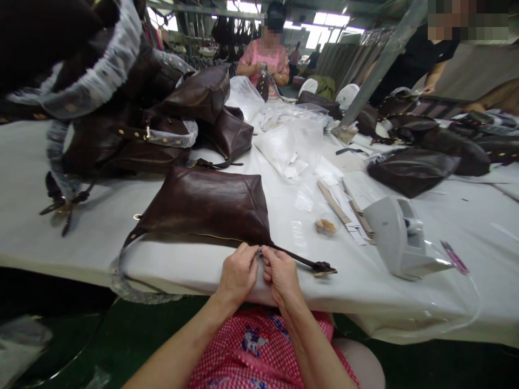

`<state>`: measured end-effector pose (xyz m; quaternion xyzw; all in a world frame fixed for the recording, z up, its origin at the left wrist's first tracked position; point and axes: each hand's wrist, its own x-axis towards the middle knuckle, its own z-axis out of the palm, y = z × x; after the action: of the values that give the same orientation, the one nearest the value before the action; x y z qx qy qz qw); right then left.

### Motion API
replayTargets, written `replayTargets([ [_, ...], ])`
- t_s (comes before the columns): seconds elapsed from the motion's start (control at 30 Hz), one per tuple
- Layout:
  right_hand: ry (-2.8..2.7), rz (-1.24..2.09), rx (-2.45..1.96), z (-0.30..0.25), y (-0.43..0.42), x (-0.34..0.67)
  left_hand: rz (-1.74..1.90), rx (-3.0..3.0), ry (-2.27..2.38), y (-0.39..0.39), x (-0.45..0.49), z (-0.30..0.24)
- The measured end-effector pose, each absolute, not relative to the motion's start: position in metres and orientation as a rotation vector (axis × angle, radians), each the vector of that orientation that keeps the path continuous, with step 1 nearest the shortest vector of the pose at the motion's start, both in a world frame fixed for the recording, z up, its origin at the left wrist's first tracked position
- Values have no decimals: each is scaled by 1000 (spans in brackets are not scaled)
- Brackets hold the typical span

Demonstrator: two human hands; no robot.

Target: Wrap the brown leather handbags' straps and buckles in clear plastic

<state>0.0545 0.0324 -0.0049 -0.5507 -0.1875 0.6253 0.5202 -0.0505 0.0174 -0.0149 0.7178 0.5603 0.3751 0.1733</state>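
Observation:
A dark brown leather bag (206, 205) lies flat on the white table (24, 216) in front of me, its zipper edge towards me. My left hand (239, 273) and my right hand (279, 273) meet at the bag's near right corner, both pinched closed on the thin strap (300, 260) where it leaves the bag. That strap runs right to a brass clasp (324, 268). The bag's other strap, wrapped in clear plastic, loops off the table's front edge at the left.
A heap of brown bags (162, 124) stands at the back left, more bags (409, 170) at the right. Plastic sleeves and paper tags (292, 146) lie mid-table. A grey tool (399, 237) sits at my right. A person in pink (265, 59) works opposite.

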Motion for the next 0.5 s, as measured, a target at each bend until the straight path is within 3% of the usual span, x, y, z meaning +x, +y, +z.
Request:
replayTargets([
  [0.23, -488, 1505, -1356, -8, 33, 57, 996, 1113, 1370, 24, -53, -11],
  [0.5, -536, 1568, -1377, -5, 35, 58, 1027, 1025, 1257, 24, -50, -13],
])
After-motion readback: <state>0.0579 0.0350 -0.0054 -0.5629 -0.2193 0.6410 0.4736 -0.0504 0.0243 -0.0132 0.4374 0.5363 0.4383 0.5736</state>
